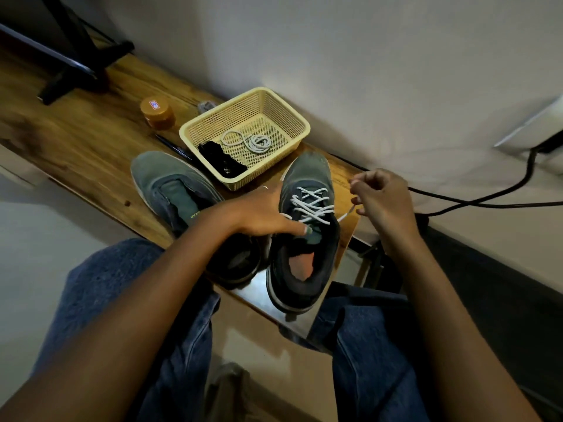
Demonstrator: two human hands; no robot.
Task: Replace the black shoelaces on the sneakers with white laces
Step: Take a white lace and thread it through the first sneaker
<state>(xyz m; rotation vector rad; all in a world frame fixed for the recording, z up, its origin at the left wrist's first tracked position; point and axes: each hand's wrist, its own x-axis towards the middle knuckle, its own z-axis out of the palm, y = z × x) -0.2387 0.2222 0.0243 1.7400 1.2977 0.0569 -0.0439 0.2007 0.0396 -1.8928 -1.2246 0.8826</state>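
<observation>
Sneakers sit side by side on a wooden table: the right sneaker is laced with a white lace, and the left sneaker has bare eyelets and an open tongue. The left hand rests flat on the laced shoe, fingers extended, thumb on its tongue. The right hand has curled fingers pinching the lace's free end, drawn out taut to the shoe's right. Behind the shoes, a cream mesh basket holds a coiled white lace and the bundled black laces. An orange-lidded jar stands just left of the basket
</observation>
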